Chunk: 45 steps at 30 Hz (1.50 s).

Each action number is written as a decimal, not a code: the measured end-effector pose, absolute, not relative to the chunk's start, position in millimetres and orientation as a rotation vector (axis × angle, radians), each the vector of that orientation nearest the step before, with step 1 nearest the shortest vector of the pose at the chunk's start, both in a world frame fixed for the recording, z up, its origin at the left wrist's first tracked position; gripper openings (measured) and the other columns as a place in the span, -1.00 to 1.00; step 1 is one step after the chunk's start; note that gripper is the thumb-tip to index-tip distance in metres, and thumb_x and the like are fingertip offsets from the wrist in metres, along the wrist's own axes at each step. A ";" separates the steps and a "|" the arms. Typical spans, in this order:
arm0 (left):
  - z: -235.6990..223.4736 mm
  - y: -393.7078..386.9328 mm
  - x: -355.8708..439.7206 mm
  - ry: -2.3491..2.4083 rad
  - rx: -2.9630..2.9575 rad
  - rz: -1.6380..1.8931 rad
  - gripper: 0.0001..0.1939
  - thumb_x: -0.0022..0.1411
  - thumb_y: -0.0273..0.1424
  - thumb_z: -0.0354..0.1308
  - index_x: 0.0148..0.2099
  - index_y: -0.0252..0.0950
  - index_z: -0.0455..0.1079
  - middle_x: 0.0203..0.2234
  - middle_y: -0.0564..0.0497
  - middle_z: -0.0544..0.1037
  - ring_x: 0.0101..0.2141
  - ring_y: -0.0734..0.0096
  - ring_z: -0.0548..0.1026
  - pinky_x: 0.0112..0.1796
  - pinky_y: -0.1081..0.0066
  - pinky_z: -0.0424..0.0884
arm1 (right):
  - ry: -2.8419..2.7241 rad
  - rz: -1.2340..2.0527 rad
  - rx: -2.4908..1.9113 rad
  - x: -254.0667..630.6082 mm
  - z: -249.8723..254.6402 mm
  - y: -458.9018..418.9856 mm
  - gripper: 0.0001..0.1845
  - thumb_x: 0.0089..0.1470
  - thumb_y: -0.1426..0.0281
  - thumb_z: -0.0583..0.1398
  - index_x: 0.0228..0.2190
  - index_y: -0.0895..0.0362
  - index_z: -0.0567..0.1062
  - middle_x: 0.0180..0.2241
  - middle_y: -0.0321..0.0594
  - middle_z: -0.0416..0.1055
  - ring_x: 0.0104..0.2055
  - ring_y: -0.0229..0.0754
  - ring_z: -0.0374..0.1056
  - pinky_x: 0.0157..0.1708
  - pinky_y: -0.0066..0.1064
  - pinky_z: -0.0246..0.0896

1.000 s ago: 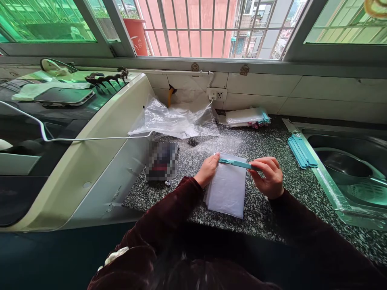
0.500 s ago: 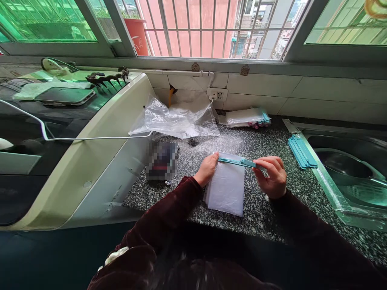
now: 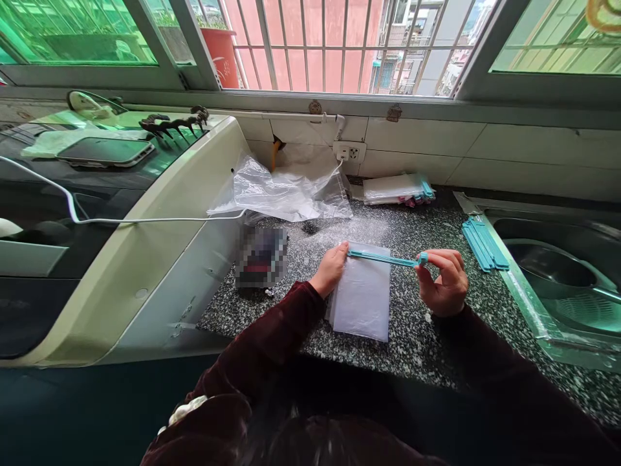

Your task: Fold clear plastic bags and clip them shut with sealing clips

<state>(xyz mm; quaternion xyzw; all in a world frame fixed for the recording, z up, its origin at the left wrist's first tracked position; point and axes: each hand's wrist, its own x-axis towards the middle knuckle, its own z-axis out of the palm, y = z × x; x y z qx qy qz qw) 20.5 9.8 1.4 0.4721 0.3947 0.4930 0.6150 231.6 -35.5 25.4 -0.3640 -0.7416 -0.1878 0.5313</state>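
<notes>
A stack of translucent plastic bags (image 3: 361, 298) lies on the speckled counter. Across its top edge runs a long, thin blue sealing clip (image 3: 381, 257), which sticks out past the bags on the right. My left hand (image 3: 331, 267) pinches the clip's left end together with the bags' upper left corner. At the clip's far right end, my right hand (image 3: 444, 281) has its small sliding head (image 3: 422, 259) between thumb and index finger. Several similar blue clips (image 3: 485, 244) lie beside the sink.
Bags with blue and pink clips (image 3: 395, 189) are piled near the wall. Crumpled clear plastic (image 3: 291, 188) lies at the back left, above a blurred dark object (image 3: 262, 257). The sink (image 3: 543, 259) is to the right, a cream appliance (image 3: 184, 200) to the left.
My right hand has moved right, carrying the sliding head from over the bags to the clip's right end. My left hand has stayed nearly in place.
</notes>
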 end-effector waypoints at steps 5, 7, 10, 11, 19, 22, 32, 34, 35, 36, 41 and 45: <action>0.1 11.9 20.5 0.912 1.087 1.154 -0.60 0.14 -0.07 0.03 -0.51 -0.31 0.27 -0.59 0.05 0.34 -0.50 0.45 0.28 -0.39 0.40 0.26 | -1.726 -0.425 -0.902 235.7 21.1 -33.0 -0.85 0.03 0.44 0.16 -0.28 0.07 0.37 -0.38 -0.21 0.43 -0.32 -0.14 0.36 -0.32 -0.23 0.28; 0.4 12.4 20.4 0.908 1.092 1.159 -0.60 0.14 -0.07 0.02 -0.50 -0.31 0.29 -0.57 0.04 0.36 -0.47 0.43 0.30 -0.36 0.39 0.28 | -1.706 -0.429 -0.913 236.8 20.1 -31.8 -0.88 0.04 0.42 0.15 -0.30 0.07 0.36 -0.38 -0.21 0.43 -0.32 -0.13 0.36 -0.32 -0.22 0.28; 1.3 12.6 20.0 0.902 1.095 1.159 -0.60 0.15 -0.08 0.02 -0.49 -0.31 0.29 -0.56 0.03 0.38 -0.47 0.42 0.32 -0.34 0.38 0.29 | -1.687 -0.435 -0.916 237.6 19.6 -30.7 -0.90 0.05 0.42 0.14 -0.31 0.09 0.36 -0.39 -0.20 0.43 -0.33 -0.13 0.35 -0.32 -0.20 0.29; 1.6 12.6 19.8 0.902 1.096 1.162 -0.61 0.15 -0.08 0.02 -0.49 -0.31 0.29 -0.56 0.03 0.38 -0.47 0.43 0.32 -0.34 0.38 0.29 | -1.679 -0.434 -0.912 237.8 19.4 -30.7 -0.90 0.04 0.42 0.15 -0.31 0.09 0.36 -0.39 -0.20 0.43 -0.33 -0.12 0.35 -0.32 -0.19 0.29; 2.0 12.4 17.8 0.940 1.108 1.158 -0.61 0.17 -0.09 0.00 -0.51 -0.29 0.27 -0.59 0.04 0.35 -0.46 0.40 0.32 -0.36 0.38 0.30 | -1.525 -0.167 -1.052 241.8 8.0 -31.1 -0.90 0.07 0.37 0.14 -0.32 0.12 0.37 -0.33 -0.13 0.42 -0.27 -0.10 0.36 -0.33 -0.19 0.33; 1.7 13.5 17.8 0.961 1.087 1.181 -0.61 0.17 -0.10 0.01 -0.52 -0.29 0.27 -0.60 0.03 0.34 -0.48 0.41 0.31 -0.37 0.38 0.29 | -1.459 -0.098 -1.048 242.5 6.0 -29.8 -0.87 0.07 0.36 0.14 -0.29 0.12 0.38 -0.31 -0.13 0.41 -0.29 -0.14 0.36 -0.31 -0.21 0.33; 5.1 15.8 15.9 0.949 1.002 1.208 -0.67 0.20 -0.20 -0.01 -0.50 -0.30 0.29 -0.58 0.03 0.34 -0.52 0.44 0.30 -0.38 0.37 0.28 | -1.391 -0.039 -0.999 238.3 15.6 -29.2 -0.85 0.10 0.34 0.11 -0.28 0.13 0.38 -0.33 -0.16 0.40 -0.34 -0.19 0.33 -0.33 -0.29 0.27; 5.7 16.2 15.7 0.966 0.987 1.210 -0.67 0.21 -0.23 -0.03 -0.51 -0.31 0.29 -0.58 0.03 0.34 -0.52 0.45 0.30 -0.38 0.37 0.28 | -1.369 -0.013 -0.991 238.0 16.4 -28.5 -0.84 0.11 0.32 0.11 -0.28 0.13 0.38 -0.34 -0.17 0.40 -0.37 -0.21 0.32 -0.36 -0.31 0.26; 5.9 16.3 15.6 0.971 0.988 1.207 -0.67 0.22 -0.24 -0.04 -0.51 -0.31 0.29 -0.58 0.03 0.35 -0.52 0.45 0.30 -0.38 0.37 0.28 | -1.358 0.008 -0.985 237.9 16.6 -28.0 -0.84 0.11 0.31 0.10 -0.28 0.13 0.37 -0.34 -0.17 0.40 -0.37 -0.21 0.32 -0.37 -0.31 0.25; 6.3 16.4 15.5 0.976 0.991 1.207 -0.67 0.23 -0.25 -0.05 -0.51 -0.31 0.29 -0.58 0.03 0.35 -0.51 0.45 0.31 -0.38 0.37 0.29 | -1.348 0.028 -0.978 237.8 16.7 -27.6 -0.84 0.11 0.31 0.10 -0.28 0.12 0.37 -0.34 -0.17 0.40 -0.38 -0.22 0.32 -0.38 -0.32 0.25; 8.7 15.8 14.7 0.990 0.998 1.240 -0.68 0.21 -0.23 -0.01 -0.51 -0.31 0.28 -0.61 0.06 0.35 -0.53 0.49 0.29 -0.41 0.44 0.28 | -1.305 0.071 -0.966 236.4 17.9 -26.9 -0.82 0.11 0.27 0.11 -0.30 0.12 0.36 -0.35 -0.18 0.41 -0.45 -0.26 0.29 -0.44 -0.35 0.23; 11.4 14.7 13.6 0.973 0.993 1.216 -0.66 0.22 -0.21 -0.02 -0.50 -0.32 0.30 -0.62 0.06 0.35 -0.55 0.50 0.27 -0.44 0.45 0.26 | -1.275 0.112 -0.986 234.6 20.1 -28.2 -0.81 0.11 0.25 0.10 -0.31 0.12 0.35 -0.34 -0.21 0.42 -0.48 -0.29 0.28 -0.44 -0.36 0.23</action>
